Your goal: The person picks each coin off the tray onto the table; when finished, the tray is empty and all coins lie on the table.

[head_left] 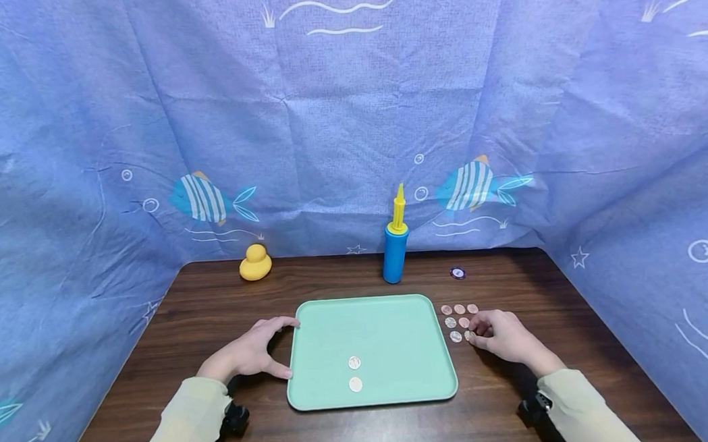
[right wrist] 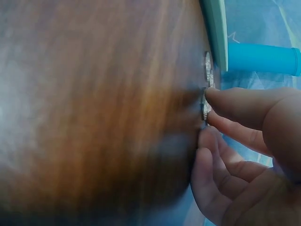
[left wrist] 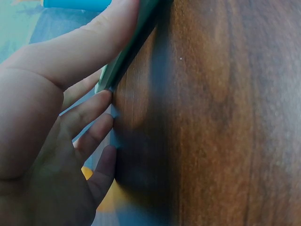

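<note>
My left hand [head_left: 249, 352] is spread at the left side of a mint-green tray [head_left: 375, 318], index fingertip and thumb at its rim. The left wrist view shows its other fingers extended beside the tray edge. Two silvery coins, an upper coin [head_left: 354, 363] and a lower coin [head_left: 355, 384], lie in the tray's front part. Right of the tray, my right hand [head_left: 502, 333] has its thumb and index finger on either side of a coin [right wrist: 205, 106] at the table surface. Beside it are more coins, including a silvery coin [head_left: 456, 336] and a copper-coloured coin [head_left: 459, 309].
A yellow rubber duck [head_left: 255, 263] sits at the back left of the dark wooden table [head_left: 355, 440]. Behind the tray stands a blue hand pump [head_left: 395, 252] with a yellow nozzle. A dark round chip [head_left: 457, 273] lies at the back right. Blue fish-print cloth [head_left: 335, 114] surrounds the table.
</note>
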`<state>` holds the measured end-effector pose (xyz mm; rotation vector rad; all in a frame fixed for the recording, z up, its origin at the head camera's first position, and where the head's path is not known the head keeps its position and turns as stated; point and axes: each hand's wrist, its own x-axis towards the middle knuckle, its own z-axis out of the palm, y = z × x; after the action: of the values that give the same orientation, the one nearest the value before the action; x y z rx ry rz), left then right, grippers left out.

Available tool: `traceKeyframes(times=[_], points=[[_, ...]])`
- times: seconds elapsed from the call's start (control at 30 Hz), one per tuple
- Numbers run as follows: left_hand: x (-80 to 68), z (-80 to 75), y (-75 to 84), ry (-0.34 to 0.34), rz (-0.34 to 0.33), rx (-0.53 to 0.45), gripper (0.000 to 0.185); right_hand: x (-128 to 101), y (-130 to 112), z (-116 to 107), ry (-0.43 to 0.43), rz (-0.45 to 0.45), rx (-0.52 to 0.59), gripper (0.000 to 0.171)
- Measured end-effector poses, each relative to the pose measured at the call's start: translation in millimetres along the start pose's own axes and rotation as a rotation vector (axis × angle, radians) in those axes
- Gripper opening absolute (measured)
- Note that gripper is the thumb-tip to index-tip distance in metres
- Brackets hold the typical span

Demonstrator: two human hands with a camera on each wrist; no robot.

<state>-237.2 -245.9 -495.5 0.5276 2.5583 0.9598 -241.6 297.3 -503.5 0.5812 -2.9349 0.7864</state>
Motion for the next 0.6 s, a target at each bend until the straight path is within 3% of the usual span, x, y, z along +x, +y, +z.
traceKeyframes(times=[0.33, 0.6], points=[[0.0, -0.9, 1.5, -0.003, -0.006, -0.002, 0.094, 11.4, -13.4, -8.6, 0.085, -0.057, 0.032, 0.006], [0.5, -2.1, 2.9, -0.007, -0.009, -0.009, 0.094, 26.3, -39.4, -4.6, -0.019, -0.128, 0.154, 0.003]])
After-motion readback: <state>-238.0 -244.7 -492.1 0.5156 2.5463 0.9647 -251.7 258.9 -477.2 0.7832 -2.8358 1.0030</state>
